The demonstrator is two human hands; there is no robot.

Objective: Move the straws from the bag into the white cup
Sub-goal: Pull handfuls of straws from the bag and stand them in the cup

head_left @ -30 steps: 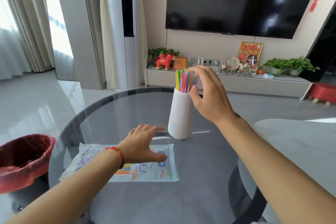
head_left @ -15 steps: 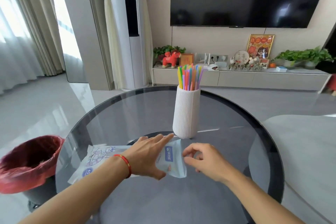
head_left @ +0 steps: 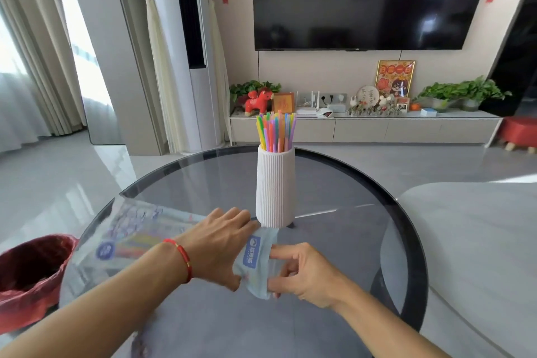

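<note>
Both hands at the bag mouth
Left hand grips it; right hand fingers pinch inside. A tug could knock the cup.

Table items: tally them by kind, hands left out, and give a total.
Cup: 1
Straw bunch in the cup: 1 (single straws too many to count)
Bag: 1
Total: 3

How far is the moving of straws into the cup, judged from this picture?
Done: many straws stand in the white cup. In hand: the left hand grips the bag while the right hand works at its open end. Left: coloured straws inside the bag, number unclear.
</note>
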